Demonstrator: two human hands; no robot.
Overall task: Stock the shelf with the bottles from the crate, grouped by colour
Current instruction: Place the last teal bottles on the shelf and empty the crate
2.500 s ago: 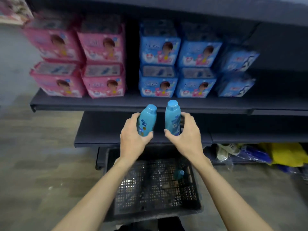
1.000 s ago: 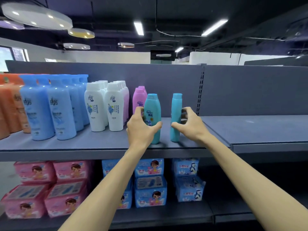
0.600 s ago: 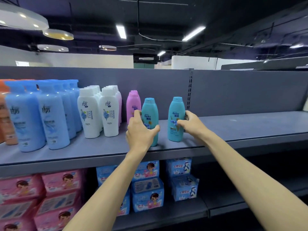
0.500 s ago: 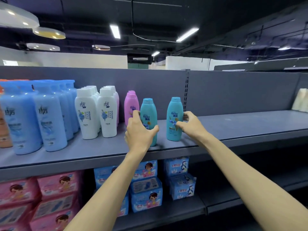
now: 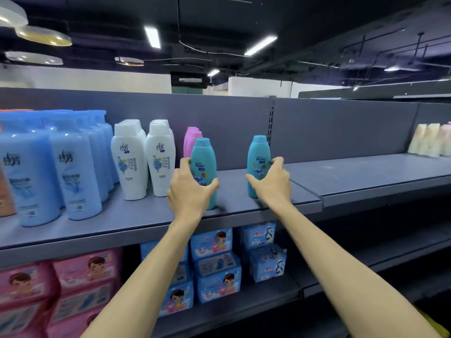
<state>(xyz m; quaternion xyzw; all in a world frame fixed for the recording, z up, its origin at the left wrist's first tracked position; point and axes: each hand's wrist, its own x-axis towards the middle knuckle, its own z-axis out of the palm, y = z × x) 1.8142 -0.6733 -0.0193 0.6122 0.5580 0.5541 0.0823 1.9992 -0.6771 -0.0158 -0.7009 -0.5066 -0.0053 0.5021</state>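
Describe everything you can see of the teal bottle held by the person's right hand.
The right teal bottle is a smooth, plastic-looking flask with rounded shoulders and a matching teal cap. Its front label shows white lettering above blue and orange artwork. It stands upright near the front of the grey shelf, apart from the other teal bottle. The right hand grips its lower half, thumb in front and fingers curled round its right side.
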